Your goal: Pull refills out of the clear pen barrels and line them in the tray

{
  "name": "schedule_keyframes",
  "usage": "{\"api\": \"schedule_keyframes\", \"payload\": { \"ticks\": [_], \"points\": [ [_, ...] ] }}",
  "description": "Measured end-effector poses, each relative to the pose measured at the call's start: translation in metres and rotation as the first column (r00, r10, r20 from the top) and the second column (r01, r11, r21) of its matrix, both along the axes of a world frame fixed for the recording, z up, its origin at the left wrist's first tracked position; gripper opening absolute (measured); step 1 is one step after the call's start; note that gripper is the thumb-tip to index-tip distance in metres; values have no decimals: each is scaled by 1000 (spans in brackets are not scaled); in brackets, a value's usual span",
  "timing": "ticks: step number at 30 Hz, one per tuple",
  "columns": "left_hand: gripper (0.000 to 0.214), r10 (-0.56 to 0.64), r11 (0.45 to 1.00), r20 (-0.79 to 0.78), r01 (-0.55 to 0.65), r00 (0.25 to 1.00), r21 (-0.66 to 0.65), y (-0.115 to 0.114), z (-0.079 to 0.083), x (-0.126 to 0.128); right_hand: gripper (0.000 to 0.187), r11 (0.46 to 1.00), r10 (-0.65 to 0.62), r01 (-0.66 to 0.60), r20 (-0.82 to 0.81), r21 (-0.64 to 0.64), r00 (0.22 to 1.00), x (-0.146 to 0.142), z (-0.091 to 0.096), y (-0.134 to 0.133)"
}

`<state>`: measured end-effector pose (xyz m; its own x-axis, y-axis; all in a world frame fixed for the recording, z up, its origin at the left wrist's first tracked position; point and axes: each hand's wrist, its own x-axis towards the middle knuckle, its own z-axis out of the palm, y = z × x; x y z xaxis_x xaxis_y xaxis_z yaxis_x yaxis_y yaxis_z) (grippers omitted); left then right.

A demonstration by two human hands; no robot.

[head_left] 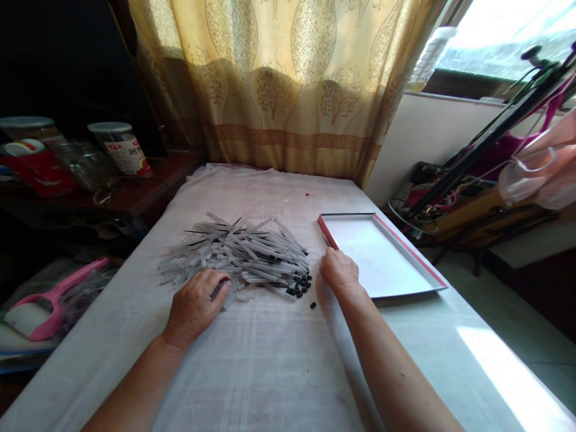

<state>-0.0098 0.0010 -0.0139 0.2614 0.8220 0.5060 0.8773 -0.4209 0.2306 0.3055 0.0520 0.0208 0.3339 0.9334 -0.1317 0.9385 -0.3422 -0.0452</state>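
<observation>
A heap of several thin clear plastic tubes (pixel 243 252) lies in the middle of the white-covered table (pixel 270 360). Small black caps (pixel 302 287) are scattered at the heap's near right edge. My left hand (pixel 195 303) rests at the heap's near left edge with its fingers curled onto some tubes. My right hand (pixel 338 270) lies knuckles up between the caps and the red-rimmed white tray (pixel 382 255); its fingers are curled under and what they hold, if anything, is hidden.
A gold patterned curtain (pixel 288 90) hangs behind the table. Jars (pixel 119 147) stand on a dark shelf at the left. A pink-handled tool (pixel 58 297) lies low at the left. Black stands and cables (pixel 486 144) crowd the right by the window.
</observation>
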Motion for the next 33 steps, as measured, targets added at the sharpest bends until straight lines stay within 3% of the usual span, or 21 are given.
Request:
{"api": "schedule_keyframes", "payload": {
  "ticks": [6, 14, 21, 26, 31, 33],
  "points": [
    [29, -8, 1000, 32, 8, 999, 20, 0, 1, -1, 37, 1000, 2, -2, -5, 13, 1000, 0, 9, 2],
    [29, -12, 1000, 65, 13, 998, -26, 1, 2, -2, 30, 994, -46, 46, 4, -97, 999, 6, 9, 10],
    [31, -14, 1000, 53, 15, 999, -8, 1, 1, -3, 37, 998, -48, 48, 16, -43, 999, 2, 4, -1],
    [31, -25, 999, 51, 26, 998, -20, 1, 0, -2, 32, 992, -85, 86, 8, -91, 996, 10, 0, 0],
    [31, -27, 1000, 46, 27, 999, 7, 0, 0, -1, 27, 994, -60, 61, 13, -88, 998, 9, 8, -1],
    [31, -25, 999, 44, 24, 999, 22, 0, 0, -1, 29, 1000, -15, 16, 19, -22, 1000, 4, 12, -6]
  ]
}}
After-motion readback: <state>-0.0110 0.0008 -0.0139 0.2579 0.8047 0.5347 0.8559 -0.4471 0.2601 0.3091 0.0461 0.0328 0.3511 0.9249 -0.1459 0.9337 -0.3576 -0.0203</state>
